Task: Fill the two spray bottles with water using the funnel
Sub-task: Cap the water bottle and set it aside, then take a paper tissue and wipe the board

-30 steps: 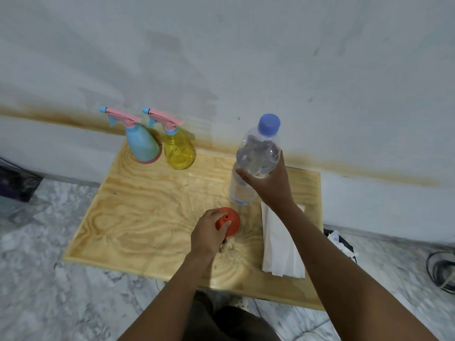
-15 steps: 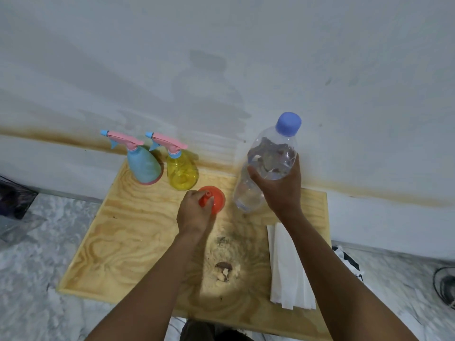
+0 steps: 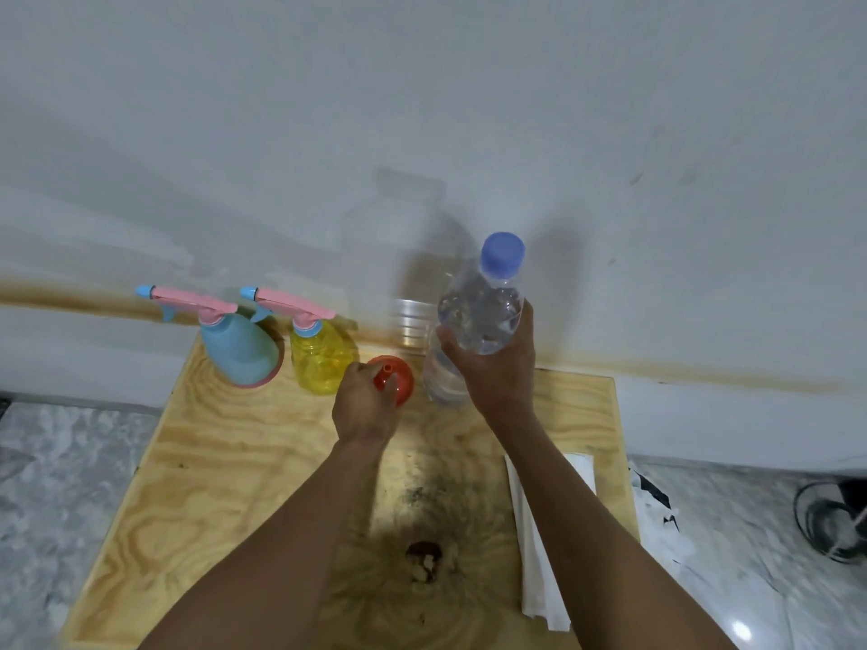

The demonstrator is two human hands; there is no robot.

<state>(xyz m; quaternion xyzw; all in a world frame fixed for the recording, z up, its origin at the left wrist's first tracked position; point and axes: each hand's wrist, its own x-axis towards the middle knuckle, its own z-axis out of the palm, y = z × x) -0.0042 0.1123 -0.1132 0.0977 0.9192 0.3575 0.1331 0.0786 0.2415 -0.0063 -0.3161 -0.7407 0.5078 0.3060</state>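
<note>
Both hands have travelled toward the wall since the earlier frames, carrying the funnel and water bottle away from the table's near edge. Left hand (image 3: pixel 363 405): fingers clamped on the spout of the orange funnel (image 3: pixel 396 378), which is held inverted, bowl facing away from the camera, just right of the yellow spray bottle (image 3: pixel 320 357). Right hand (image 3: pixel 495 368): fingers wrapped round the water bottle (image 3: pixel 478 316), which is capped and tilted, just right of the funnel. The blue spray bottle (image 3: pixel 239 351) stands left of the yellow one; both are upright on the table (image 3: pixel 225 462), with pink trigger heads fitted. A folded white cloth (image 3: pixel 539 555) lies well behind the yellow bottle, toward the viewer.

Assessment: neither bottle is open, so filling cannot begin. Risks: the left hand passing close could topple the light yellow bottle; pouring one-handed into an unsteadied funnel would likely spill onto the wood.
</note>
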